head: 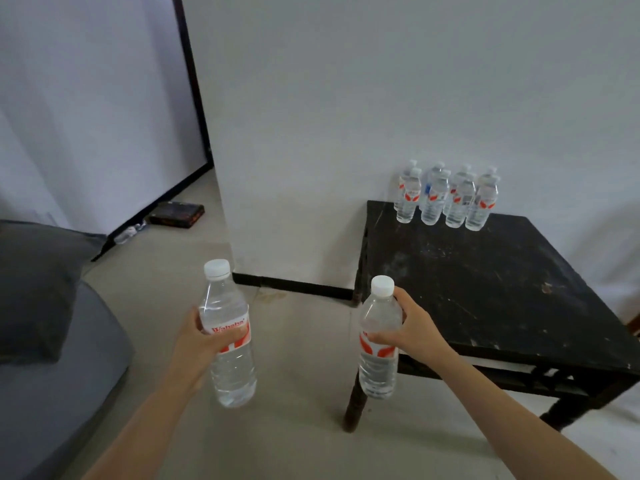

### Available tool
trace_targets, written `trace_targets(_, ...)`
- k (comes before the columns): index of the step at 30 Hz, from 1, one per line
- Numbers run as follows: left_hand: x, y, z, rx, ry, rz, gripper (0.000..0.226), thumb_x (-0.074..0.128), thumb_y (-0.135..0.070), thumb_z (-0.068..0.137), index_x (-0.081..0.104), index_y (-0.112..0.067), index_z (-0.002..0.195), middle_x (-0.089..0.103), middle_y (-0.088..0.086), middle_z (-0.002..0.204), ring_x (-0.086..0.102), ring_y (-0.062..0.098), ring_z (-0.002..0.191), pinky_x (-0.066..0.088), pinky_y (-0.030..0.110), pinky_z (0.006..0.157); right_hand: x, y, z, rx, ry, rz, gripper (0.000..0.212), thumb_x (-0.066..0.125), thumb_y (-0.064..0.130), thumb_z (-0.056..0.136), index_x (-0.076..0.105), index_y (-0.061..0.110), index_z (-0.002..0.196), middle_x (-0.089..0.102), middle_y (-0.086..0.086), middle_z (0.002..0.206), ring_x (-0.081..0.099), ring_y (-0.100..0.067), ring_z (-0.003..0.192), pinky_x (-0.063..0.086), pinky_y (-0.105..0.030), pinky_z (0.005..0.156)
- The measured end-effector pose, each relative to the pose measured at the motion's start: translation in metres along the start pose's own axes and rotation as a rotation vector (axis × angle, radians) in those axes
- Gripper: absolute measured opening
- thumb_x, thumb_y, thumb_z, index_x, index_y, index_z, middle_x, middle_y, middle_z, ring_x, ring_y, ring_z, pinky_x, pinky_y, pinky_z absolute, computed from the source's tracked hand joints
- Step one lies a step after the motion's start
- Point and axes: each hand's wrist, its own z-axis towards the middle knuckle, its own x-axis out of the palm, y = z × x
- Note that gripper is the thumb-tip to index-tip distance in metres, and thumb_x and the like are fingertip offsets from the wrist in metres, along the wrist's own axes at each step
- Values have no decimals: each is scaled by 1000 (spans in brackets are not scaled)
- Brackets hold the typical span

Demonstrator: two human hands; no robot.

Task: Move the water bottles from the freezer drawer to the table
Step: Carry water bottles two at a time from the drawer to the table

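Observation:
My left hand point(197, 336) grips a clear water bottle point(230, 362) with a white cap and a red-and-white label, held upright over the floor. In my right hand point(414, 325) is a second, similar water bottle point(377, 362), also upright, just left of the near left corner of the black table point(485, 289). Several more water bottles point(446, 199) stand in rows at the table's far edge against the wall. The freezer drawer is not in view.
A grey sofa with a dark cushion point(38, 289) fills the left side. A white wall corner point(277, 202) juts out between sofa and table. A dark box point(176, 214) lies on the floor by a leaning white board point(104, 109).

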Motion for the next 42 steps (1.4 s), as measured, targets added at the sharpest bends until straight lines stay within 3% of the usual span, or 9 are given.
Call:
trace_targets(5, -28, -16, 88, 47, 68, 23, 78, 81, -39, 38, 58, -10, 106, 69, 11, 95, 68, 27, 85, 50, 30, 65, 24, 32, 45, 72, -86, 16, 77, 78, 23, 69, 33, 23, 132, 45, 11, 109, 47, -8, 102, 42, -22, 83)
trace_targets(11, -8, -15, 153, 55, 180, 6, 78, 79, -41, 35, 58, -8, 102, 69, 11, 90, 67, 23, 78, 49, 27, 60, 29, 30, 84, 222, -176, 10, 76, 79, 24, 68, 35, 23, 131, 49, 10, 109, 51, -12, 104, 43, -21, 79)
trace_targets(16, 31, -17, 205, 12, 285, -1, 70, 88, -24, 46, 54, -7, 106, 66, 12, 92, 65, 23, 79, 46, 25, 59, 13, 10, 127, 327, -272, 1, 81, 80, 25, 66, 34, 23, 133, 52, -1, 124, 52, -20, 115, 46, -38, 96)
trace_targets(19, 56, -21, 242, 2, 318, 17, 78, 82, -35, 30, 55, -10, 99, 66, 11, 88, 64, 22, 75, 48, 27, 60, 0, -1, 161, 359, -300, 38, 81, 80, 22, 66, 34, 22, 133, 53, -2, 123, 52, -22, 115, 45, -44, 98)
trace_targets(23, 79, -31, 304, 1, 315, 38, 75, 76, -42, 24, 53, -18, 91, 66, 6, 86, 63, 20, 74, 47, 28, 61, -13, -12, 222, 380, -329, 62, 79, 79, 17, 68, 34, 19, 133, 55, -5, 120, 54, -22, 110, 46, -43, 96)
trace_targets(29, 101, -49, 397, 29, 272, 70, 87, 75, -46, 28, 53, -11, 104, 65, 6, 92, 63, 19, 81, 46, 27, 64, -26, -7, 313, 335, -328, 65, 76, 78, 20, 69, 35, 17, 132, 53, -2, 117, 53, -18, 107, 45, -38, 94)
trace_targets(33, 123, -50, 434, -11, 318, 54, 74, 85, -29, 42, 52, -9, 106, 63, 5, 91, 61, 17, 78, 44, 25, 60, -25, -6, 353, 330, -343, 74, 77, 79, 22, 68, 36, 17, 131, 54, -3, 120, 53, -19, 111, 46, -38, 96)
trace_targets(37, 154, -41, 482, -48, 423, 78, 72, 79, -36, 30, 52, -17, 95, 64, 6, 89, 63, 20, 79, 47, 27, 62, -26, -11, 391, 381, -359, 98, 76, 79, 21, 68, 36, 19, 131, 53, -2, 123, 52, -20, 114, 46, -36, 95)
trace_targets(42, 203, -40, 564, 2, 564, 124, 61, 87, -15, 52, 51, -13, 101, 63, 9, 96, 61, 27, 90, 49, 33, 71, -33, -16, 431, 468, -461, 83, 78, 80, 18, 66, 36, 21, 130, 54, -3, 123, 54, -22, 113, 49, -38, 92)
